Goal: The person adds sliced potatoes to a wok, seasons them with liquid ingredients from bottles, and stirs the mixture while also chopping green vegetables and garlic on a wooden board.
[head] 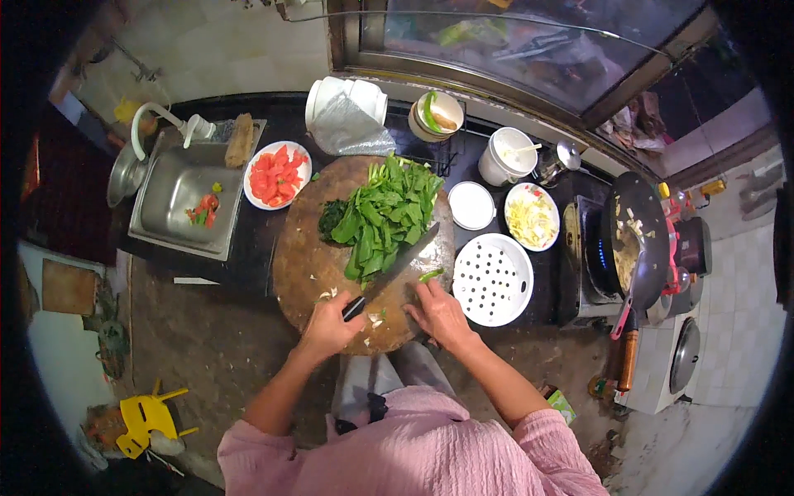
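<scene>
Leafy greens [388,214] lie piled on a round wooden chopping board [304,273], with a darker clump of chopped greens [333,218] at their left. My left hand [329,325] grips the black handle of a kitchen knife [406,257]; its blade slants up and right along the near side of the pile. Over the board's right part is my right hand [439,310], its fingertips by a short green piece of vegetable [431,274]; whether they touch it I cannot tell. Garlic scraps [375,320] are scattered near the board's front edge.
Left of the board are a plate of cut tomato [277,175] and a steel sink [180,186]. To the right stand a white perforated tray [493,279], a bowl of shredded yellow vegetable [531,217], a lidless white tub [507,155] and a wok [651,248] over a lit blue burner flame.
</scene>
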The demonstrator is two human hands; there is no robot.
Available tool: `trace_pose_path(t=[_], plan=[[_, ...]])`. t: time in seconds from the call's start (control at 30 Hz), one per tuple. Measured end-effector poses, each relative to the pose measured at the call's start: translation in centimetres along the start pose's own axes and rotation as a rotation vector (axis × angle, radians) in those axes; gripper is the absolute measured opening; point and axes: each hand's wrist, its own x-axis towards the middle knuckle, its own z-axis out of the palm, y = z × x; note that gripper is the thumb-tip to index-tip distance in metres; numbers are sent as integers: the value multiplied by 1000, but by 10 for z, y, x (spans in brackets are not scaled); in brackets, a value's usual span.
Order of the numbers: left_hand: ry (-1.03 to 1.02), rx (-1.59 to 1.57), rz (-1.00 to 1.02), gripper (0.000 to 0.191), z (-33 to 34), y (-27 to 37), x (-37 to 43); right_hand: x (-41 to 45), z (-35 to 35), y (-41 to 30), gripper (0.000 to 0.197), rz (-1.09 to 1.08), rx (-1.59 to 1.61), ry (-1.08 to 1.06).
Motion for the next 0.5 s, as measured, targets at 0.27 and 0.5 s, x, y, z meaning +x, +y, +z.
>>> trace_pose_path(t=[0.27,0.5], plan=[[146,-38,37,31,20,12,-41,6,-17,32,30,-194,74,126],[-68,204,-19,28,32,22,-51,3,-2,46,26,-232,44,126]])
